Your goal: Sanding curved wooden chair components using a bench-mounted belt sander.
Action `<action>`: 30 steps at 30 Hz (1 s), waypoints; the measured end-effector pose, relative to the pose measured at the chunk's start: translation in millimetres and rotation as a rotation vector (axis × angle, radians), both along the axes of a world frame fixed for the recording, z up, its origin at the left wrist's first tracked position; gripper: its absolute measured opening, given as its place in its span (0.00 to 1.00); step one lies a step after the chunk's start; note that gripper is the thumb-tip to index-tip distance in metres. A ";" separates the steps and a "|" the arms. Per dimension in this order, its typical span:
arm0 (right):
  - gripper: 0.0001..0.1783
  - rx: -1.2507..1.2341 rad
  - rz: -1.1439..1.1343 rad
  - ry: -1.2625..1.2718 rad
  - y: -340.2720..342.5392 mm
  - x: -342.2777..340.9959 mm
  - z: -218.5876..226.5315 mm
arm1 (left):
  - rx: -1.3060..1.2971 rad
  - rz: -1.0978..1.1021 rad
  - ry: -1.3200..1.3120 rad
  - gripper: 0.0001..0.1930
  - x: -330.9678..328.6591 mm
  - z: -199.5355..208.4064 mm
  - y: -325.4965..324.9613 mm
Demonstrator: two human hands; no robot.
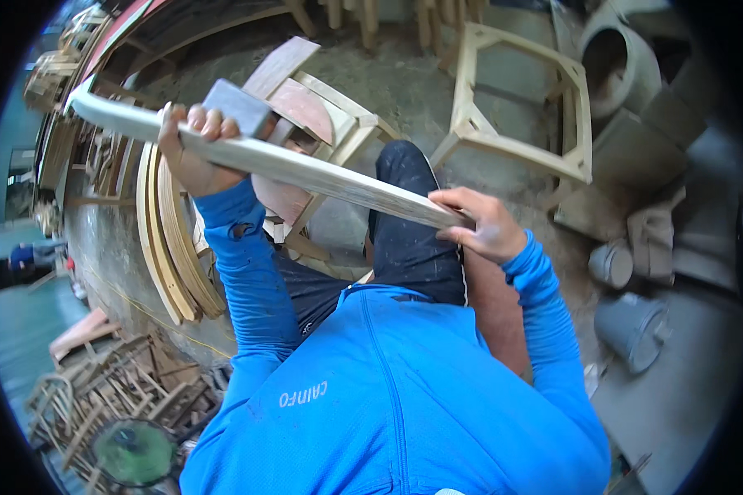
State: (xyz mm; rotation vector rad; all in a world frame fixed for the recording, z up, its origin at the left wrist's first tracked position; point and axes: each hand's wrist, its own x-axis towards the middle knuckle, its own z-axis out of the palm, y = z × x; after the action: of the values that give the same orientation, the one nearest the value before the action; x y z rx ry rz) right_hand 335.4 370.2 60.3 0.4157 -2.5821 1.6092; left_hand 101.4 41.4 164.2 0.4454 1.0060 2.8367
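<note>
A long, pale wooden slat (330, 176) with a curved far-left end slants across in front of me, above my legs. My left hand (196, 148) is closed around it towards that curved end, fingers over the top edge. At the slat's lower right end, my right hand (485, 224) grips it between thumb and fingers. Just beyond my left hand is a grey rectangular block (236, 106), by some flat wooden pieces (282, 68). Beneath the slat stands a wooden frame (351, 148), partly hidden by the slat and my knee.
An open wooden frame (468, 82) stands ahead on the right. Curved wooden strips (173, 247) are stacked at my left. A grey bucket (631, 330) and a small round container (611, 264) are on the right. At lower left are a wood pile (82, 404) and a green round fan (134, 451).
</note>
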 end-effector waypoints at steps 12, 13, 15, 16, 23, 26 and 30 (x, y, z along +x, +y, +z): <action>0.30 1.132 -0.470 1.104 12.2 42.1 262.7 | -1.133 0.244 1.062 0.21 92.4 67.9 113.5; 0.33 1.346 -0.420 0.988 8.1 46.0 282.5 | -1.201 0.181 1.132 0.21 98.5 55.7 112.3; 0.41 1.502 -0.348 0.704 -2.3 44.2 296.7 | -1.275 -0.057 1.245 0.21 103.4 39.8 107.1; 0.45 1.534 -0.289 0.554 -2.9 37.2 295.3 | -1.306 -0.104 1.291 0.21 103.6 27.4 102.5; 0.42 0.969 -0.004 -0.700 78.1 85.4 197.9 | -1.474 -0.322 1.578 0.22 87.4 1.0 82.7; 0.42 1.002 -0.164 -0.546 55.9 92.3 225.1 | -1.410 -0.187 1.593 0.23 69.4 -40.4 72.1; 0.36 1.395 -0.804 0.798 33.8 149.7 294.7 | -1.209 0.226 1.559 0.26 56.7 -64.1 68.6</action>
State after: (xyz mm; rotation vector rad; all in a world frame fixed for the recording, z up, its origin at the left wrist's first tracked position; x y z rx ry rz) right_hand 485.1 403.9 355.0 -0.0158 -2.2019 -0.6117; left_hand 158.2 110.0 100.1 2.3069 2.5475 0.9024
